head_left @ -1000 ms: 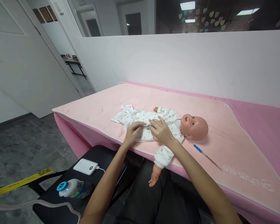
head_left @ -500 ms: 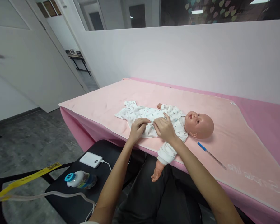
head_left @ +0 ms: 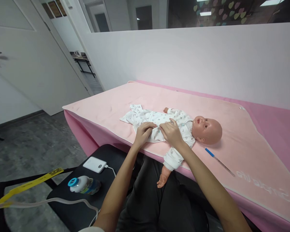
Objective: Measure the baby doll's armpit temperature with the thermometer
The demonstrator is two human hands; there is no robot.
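White cloth baby garment with a small scattered print [head_left: 145,116] is worn by a bald, tan-skinned plastic baby doll [head_left: 209,131], laid face-up on a pale pink cloth sheet [head_left: 103,104]. The front of the garment is placed directly beneath the fingers and in the narrow space between the two sets of fingertips. By the left hand [head_left: 143,134], a bit of the garment's front is pinched, thumb and fingers being drawn close together. By the right hand [head_left: 171,132], the cloth is touched just beside that pinch, fingers curled and one raised; whether cloth is gripped there cannot be told, the thumb being mostly hidden. The printed legs are stretched out beyond the left hand, while the doll's head is turned away past the right. The doll's near arm is hung over the table edge. Near the head, a slim blue-capped pen [head_left: 219,162] is laid. On a black chair [head_left: 62,209], a white rectangular power bank [head_left: 94,164] and a blue-capped plastic bottle [head_left: 84,186] are set.
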